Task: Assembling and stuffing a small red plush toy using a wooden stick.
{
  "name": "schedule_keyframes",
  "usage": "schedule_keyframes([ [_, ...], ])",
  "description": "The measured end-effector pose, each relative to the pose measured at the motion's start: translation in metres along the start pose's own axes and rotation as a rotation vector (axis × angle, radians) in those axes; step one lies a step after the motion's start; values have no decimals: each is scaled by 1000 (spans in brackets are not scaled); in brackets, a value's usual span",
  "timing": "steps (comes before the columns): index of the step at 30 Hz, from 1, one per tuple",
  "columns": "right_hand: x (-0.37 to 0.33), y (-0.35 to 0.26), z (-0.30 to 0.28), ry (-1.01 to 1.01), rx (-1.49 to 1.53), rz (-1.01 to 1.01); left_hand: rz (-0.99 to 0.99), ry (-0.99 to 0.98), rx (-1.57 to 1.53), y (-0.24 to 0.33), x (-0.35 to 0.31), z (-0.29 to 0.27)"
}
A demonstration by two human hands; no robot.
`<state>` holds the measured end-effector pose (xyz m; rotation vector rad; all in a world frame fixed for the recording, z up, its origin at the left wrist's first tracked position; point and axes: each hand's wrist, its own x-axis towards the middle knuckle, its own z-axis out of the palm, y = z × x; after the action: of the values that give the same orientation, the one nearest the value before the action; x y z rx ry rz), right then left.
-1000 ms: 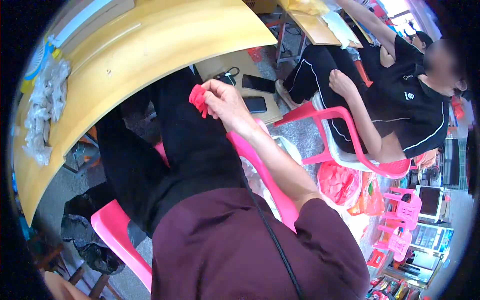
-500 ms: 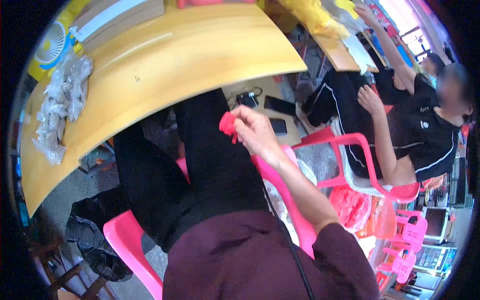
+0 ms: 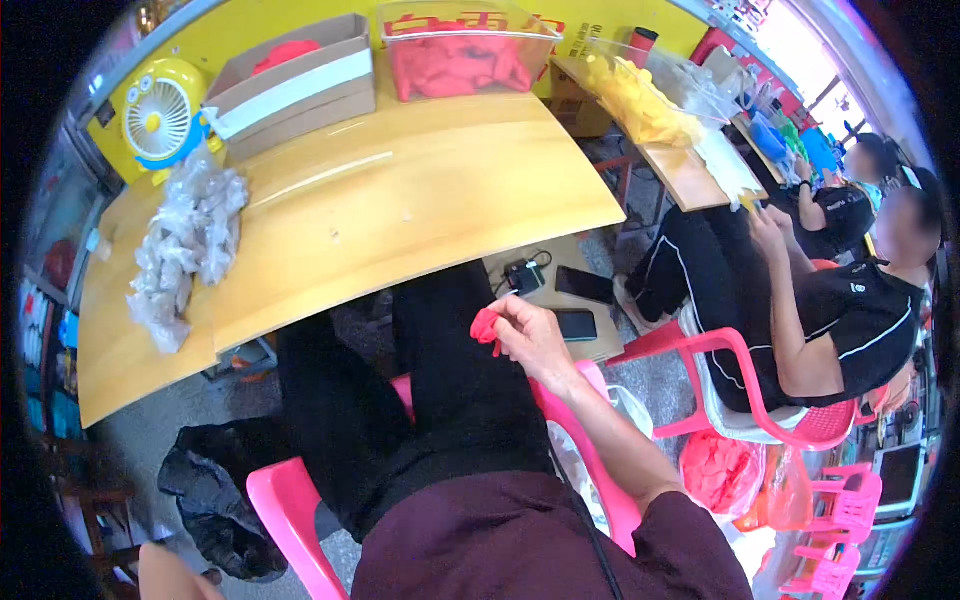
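Note:
My right hand (image 3: 532, 340) is above my right thigh, its thumb and fingers pinching a small, bunched red soft piece (image 3: 486, 325). A short end of it hangs below the fingertips; its exact kind cannot be made out. Just beyond the hand is the front edge of the wooden table (image 3: 450, 190). My left hand is out of the picture. At the lower left edge a bit of bare skin (image 3: 172, 575) shows, perhaps part of an arm.
On the table are clear plastic bags (image 3: 190, 240), a fan (image 3: 160, 115), a cardboard box (image 3: 300, 90) and a clear bin (image 3: 460, 60) of red pieces. Phones (image 3: 584, 284) lie on a lower board. At right a person (image 3: 850, 310) sits on a pink chair (image 3: 735, 360) handling something yellow.
The view has tilted up, showing more of the table's far side. My right hand keeps its pinch on the red piece. The co-worker's raised arm has come down, hands together.

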<state>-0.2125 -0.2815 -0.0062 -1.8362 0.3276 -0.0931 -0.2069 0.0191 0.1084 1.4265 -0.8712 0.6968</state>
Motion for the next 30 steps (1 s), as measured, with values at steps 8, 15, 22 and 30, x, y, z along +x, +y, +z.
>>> schedule_keyframes([
  [8,-3,-12,-4,39,61,-148,63,167,147,25,-5,-22],
  [15,-11,-65,2,-93,9,-342,84,303,127,20,-14,-10],
  [22,-4,-66,8,-146,121,-328,34,365,93,11,-31,-2],
  [30,-5,-95,40,59,-67,-721,-718,90,-301,-45,-37,101],
])
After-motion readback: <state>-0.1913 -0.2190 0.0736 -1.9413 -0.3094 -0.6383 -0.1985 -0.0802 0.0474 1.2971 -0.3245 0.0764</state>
